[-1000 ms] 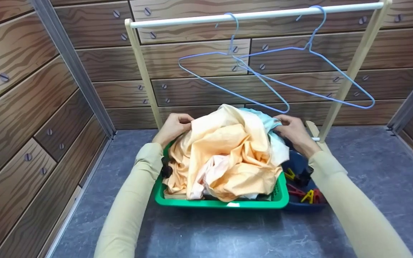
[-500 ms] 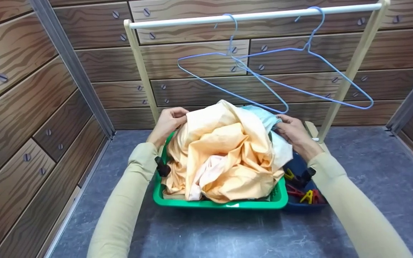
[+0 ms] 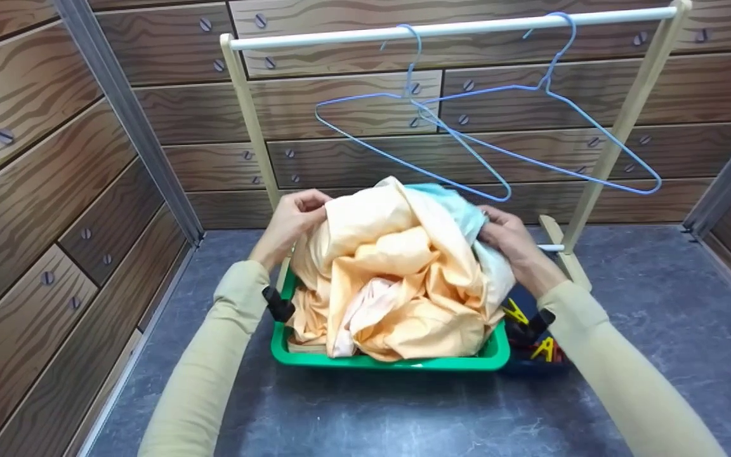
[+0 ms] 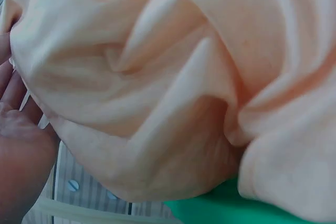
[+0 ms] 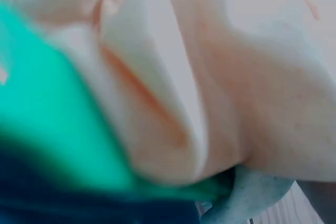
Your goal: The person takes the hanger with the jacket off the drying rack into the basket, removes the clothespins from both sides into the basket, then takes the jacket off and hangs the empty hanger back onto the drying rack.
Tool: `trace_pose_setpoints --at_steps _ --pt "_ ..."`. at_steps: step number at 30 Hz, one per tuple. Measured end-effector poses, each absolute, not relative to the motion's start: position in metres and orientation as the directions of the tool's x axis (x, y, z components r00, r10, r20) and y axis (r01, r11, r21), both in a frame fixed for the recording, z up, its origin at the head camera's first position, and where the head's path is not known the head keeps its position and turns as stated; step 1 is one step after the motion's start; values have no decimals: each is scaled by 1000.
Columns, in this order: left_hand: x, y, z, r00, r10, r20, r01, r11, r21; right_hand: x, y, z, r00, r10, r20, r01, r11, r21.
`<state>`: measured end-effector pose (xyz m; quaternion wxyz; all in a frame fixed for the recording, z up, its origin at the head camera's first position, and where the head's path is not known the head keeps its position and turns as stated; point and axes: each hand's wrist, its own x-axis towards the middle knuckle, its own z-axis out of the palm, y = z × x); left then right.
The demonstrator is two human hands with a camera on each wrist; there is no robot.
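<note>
A heap of crumpled peach cloth (image 3: 403, 266) rises above the rim of a green basket (image 3: 391, 363). At the heap's upper left, my left hand (image 3: 290, 225) pinches the edge of the peach cloth between thumb and fingers. In the left wrist view, part of that hand (image 4: 23, 156) shows beside the hanging folds. My right hand (image 3: 518, 244) grips light blue cloth (image 3: 451, 206) at the back right of the heap, its fingertips partly hidden in the fabric. A pale pink piece (image 3: 372, 304) lies among the front folds. Peach folds (image 5: 173, 103) fill most of the right wrist view.
Behind the basket stands a rack with a white rail (image 3: 467, 25) and wooden legs. Two blue hangers (image 3: 413, 76) hang from it, their lower ends close above the cloth. A dark blue container (image 3: 530, 365) with red and yellow clips (image 3: 544, 349) sits under my right forearm.
My left hand has shifted a little left and up, drawing the peach cloth with it. My right hand has moved slightly left with the light blue cloth.
</note>
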<state>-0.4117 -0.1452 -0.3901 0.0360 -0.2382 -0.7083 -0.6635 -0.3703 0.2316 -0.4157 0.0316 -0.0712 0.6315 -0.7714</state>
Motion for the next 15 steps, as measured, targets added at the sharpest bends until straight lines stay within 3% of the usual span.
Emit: trace_pose_setpoints --at_steps 5,10,15 --pt "-399 -156 -394 -829 471 300 381 83 921 -356 233 -424 -950 -267 160 -185 74 -980" --pt "-386 -162 -398 -753 642 142 372 238 897 -342 235 -433 -895 -380 234 -372 345 -862" --pt "-376 -164 -407 -687 727 24 377 328 866 -329 236 -443 -877 -434 209 -429 507 -747"
